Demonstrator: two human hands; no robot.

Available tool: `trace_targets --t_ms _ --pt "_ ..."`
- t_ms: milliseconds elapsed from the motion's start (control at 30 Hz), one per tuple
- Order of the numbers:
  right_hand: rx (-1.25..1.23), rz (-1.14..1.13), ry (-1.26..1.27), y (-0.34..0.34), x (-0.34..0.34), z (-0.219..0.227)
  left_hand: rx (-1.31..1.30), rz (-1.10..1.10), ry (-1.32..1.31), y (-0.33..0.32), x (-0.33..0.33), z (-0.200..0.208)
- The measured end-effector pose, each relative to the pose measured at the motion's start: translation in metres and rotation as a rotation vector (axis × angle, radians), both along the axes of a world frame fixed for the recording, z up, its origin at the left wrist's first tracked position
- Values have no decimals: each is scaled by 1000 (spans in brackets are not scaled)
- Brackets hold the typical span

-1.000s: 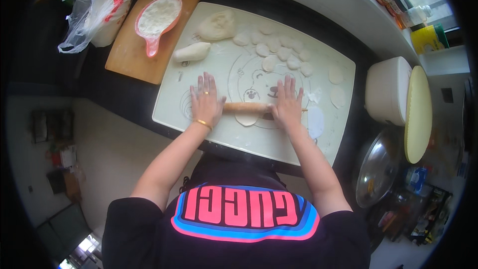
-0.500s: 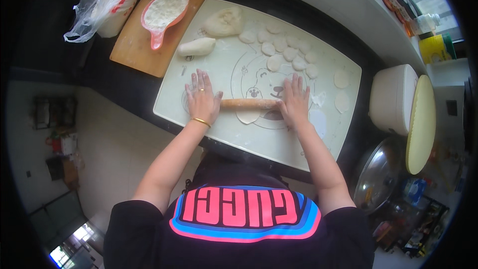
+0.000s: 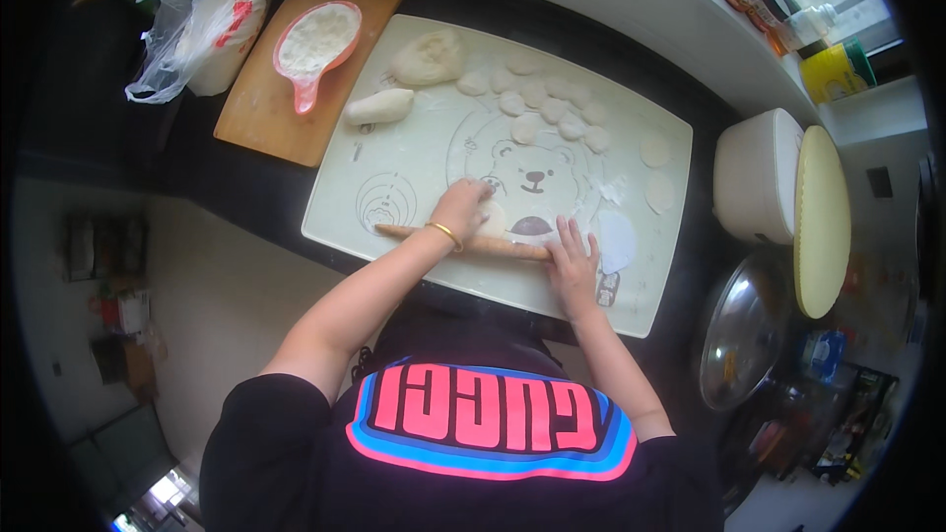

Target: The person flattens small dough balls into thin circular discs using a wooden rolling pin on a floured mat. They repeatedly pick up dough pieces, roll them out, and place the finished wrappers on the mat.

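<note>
My left hand (image 3: pixel 463 207) is closed at the edge of a flat dough round (image 3: pixel 495 221), its fingers curled and partly hidden. The wooden rolling pin (image 3: pixel 507 248) lies crosswise under my left wrist, just nearer to me than the dough round. On the pin's right end rests my right hand (image 3: pixel 574 261), its fingers stretched forward and apart. Both are over a pale mat (image 3: pixel 434 153) printed with a bear. Several small dough pieces (image 3: pixel 534 94) sit at the mat's far side, and two thinner rounds (image 3: pixel 656 150) at its right.
A dough lump (image 3: pixel 429 57) and a dough roll (image 3: pixel 380 106) lie at the mat's far left. Beyond, a pink bowl of flour (image 3: pixel 317 37) stands on a wooden board (image 3: pixel 266 118), beside a plastic bag (image 3: pixel 202 34). At right are a white container (image 3: pixel 754 177) and a glass lid (image 3: pixel 744 335).
My left hand has left the pin's left end and moved right onto the dough round. The pin has come nearer to me and tilted slightly, with my right hand moving along.
</note>
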State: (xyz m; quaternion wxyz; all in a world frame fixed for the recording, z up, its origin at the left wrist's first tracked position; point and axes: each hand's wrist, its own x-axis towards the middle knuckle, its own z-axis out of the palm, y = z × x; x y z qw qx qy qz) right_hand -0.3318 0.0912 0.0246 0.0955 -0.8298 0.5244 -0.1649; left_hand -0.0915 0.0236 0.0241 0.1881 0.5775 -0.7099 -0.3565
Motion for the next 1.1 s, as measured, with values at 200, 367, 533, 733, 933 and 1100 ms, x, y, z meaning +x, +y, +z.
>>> trace_targets --t_ms 200,367,533,733,933,1100 --pt "55 -38 27 12 -11 5 -148 -99 70 13 21 8" --pt "272 -131 110 16 -5 -1 -254 -23 -554 72 48 9" --pt "189 -277 188 -25 12 -3 -254 127 -594 13 40 9" --pt "329 -204 281 16 9 13 -61 -81 -466 60 59 12" --pt "50 -359 273 -47 18 -13 -206 132 -555 -9 46 1" --pt "207 -358 247 -19 8 -23 -131 -31 -584 18 51 4"
